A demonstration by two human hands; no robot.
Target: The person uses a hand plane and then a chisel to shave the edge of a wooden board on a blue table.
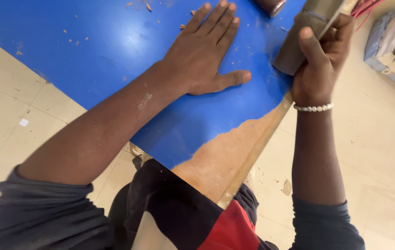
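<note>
Blue board (114, 41); left hand (204, 55) flat; right hand (320, 60) gripping cylinder (294, 48) at edge

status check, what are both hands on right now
Left hand flat, fingers spread, on blue board. Right hand wrapped around brown cylinder at the board's edge. Wood chips scattered on the board; nothing blocking.

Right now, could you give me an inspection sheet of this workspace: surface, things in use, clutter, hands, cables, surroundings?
Surface: blue-coated wooden board, coating gone at its near corner, bare wood showing.
Things in use: brown cylindrical tool at the board's edge.
Clutter: small wood chips on the blue.
Hands: left hand flat on the board; right hand gripping the tool.
Cables: red strands, top right; unclear.
Surroundings: beige tiled floor; grey block.
</note>
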